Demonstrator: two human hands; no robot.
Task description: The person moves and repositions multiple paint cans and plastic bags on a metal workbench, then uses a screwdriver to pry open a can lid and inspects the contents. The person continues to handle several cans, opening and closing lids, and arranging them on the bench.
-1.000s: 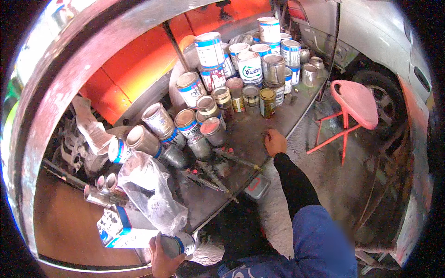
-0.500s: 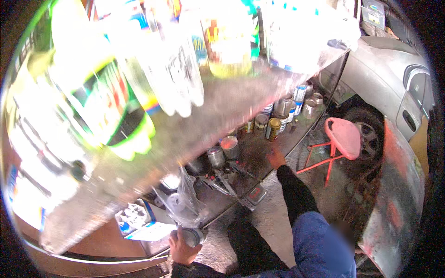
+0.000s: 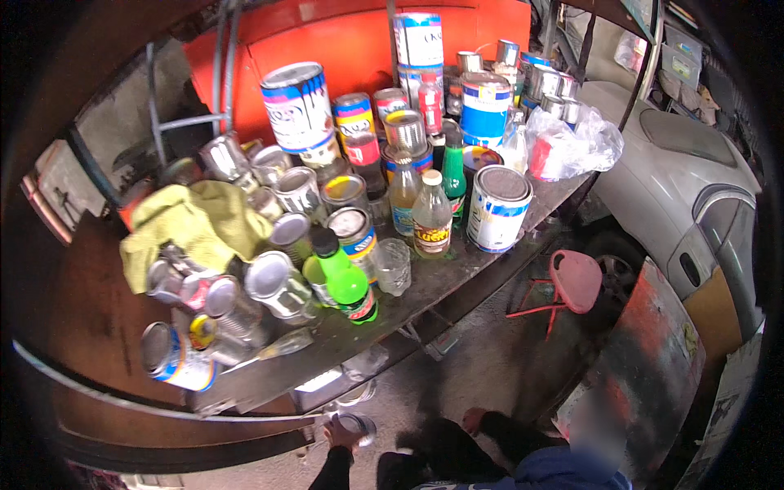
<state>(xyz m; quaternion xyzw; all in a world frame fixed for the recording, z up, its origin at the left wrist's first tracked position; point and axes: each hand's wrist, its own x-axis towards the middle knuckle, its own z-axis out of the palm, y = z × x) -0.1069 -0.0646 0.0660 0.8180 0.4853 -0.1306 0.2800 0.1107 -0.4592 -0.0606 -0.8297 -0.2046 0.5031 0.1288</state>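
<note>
Low in front of me, my left hand (image 3: 340, 433) is wrapped round a small metal can (image 3: 363, 428). Its round end faces right, and its contents cannot be made out. My right hand (image 3: 473, 420) hangs beside my knee, small and blurred, apart from the bench; its fingers do not show clearly. Above both hands is a cluttered workbench (image 3: 425, 296). Along its near edge stand a green plastic bottle (image 3: 349, 287), a clear plastic cup (image 3: 394, 268), a glass bottle with pale liquid (image 3: 431, 220) and a white paint can (image 3: 499, 209).
Several paint cans crowd the bench, with a yellow-green cloth (image 3: 192, 220) on the left and a clear plastic bag (image 3: 576, 143) at the right end. A pink stool (image 3: 576, 280), a painted panel (image 3: 645, 351) and a silver car (image 3: 678, 155) stand to the right.
My view has tilted up from the lower shelf to the bench top. My right hand has drawn back from the shelf toward my knee. The can stays in my left hand.
</note>
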